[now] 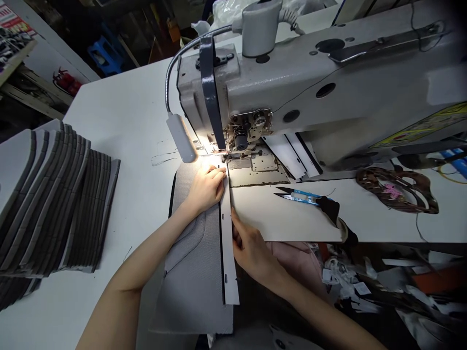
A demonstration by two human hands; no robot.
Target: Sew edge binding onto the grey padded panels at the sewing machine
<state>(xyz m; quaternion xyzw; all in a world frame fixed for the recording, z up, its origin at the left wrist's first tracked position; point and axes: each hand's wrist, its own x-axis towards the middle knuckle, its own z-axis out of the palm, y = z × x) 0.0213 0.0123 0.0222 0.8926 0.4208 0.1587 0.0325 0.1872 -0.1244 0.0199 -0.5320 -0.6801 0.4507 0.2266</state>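
One grey panel (204, 253) (white-edged)

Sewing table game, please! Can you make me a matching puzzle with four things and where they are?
1. Left hand
2. Right hand
3. Snips
4. Gray stack

A. table's left side
B. on the gray cloth
C. at the white strip's right edge
D. on the table, blades open

Pairs: 1-B, 2-C, 3-D, 4-A
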